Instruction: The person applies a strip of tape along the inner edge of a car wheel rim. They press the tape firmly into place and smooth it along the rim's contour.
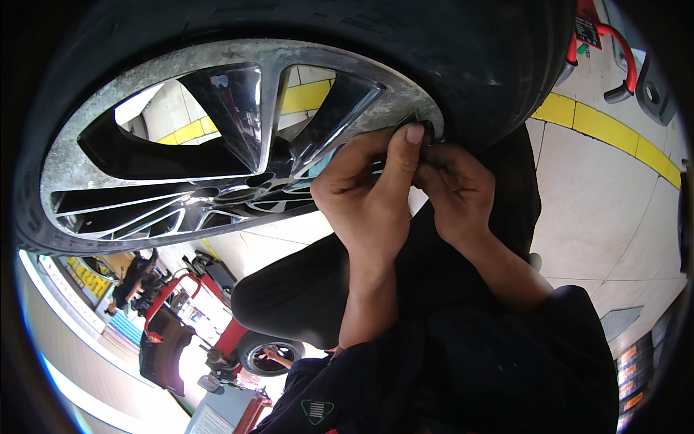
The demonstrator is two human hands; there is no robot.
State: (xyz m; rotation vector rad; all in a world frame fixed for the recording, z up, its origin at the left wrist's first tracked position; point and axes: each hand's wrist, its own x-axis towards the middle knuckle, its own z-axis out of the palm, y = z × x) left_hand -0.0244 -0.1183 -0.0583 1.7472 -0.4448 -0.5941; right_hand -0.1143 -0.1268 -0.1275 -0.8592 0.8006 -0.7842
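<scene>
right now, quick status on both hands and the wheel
Left hand at edge of spoked wheel, right hand close beside it. Black tire mounted. In the way: hands themselves, hiding whatever they may hold.

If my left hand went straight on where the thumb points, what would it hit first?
Your left hand would probably meet the wheel's metal rim first, just past the thumb tip, with the black tyre beyond; the depth there is unclear.

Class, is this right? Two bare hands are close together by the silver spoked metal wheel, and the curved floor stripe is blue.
No: in the head view the curved floor stripe is yellow. The left hand and right hand are close together by the wheel.
</scene>
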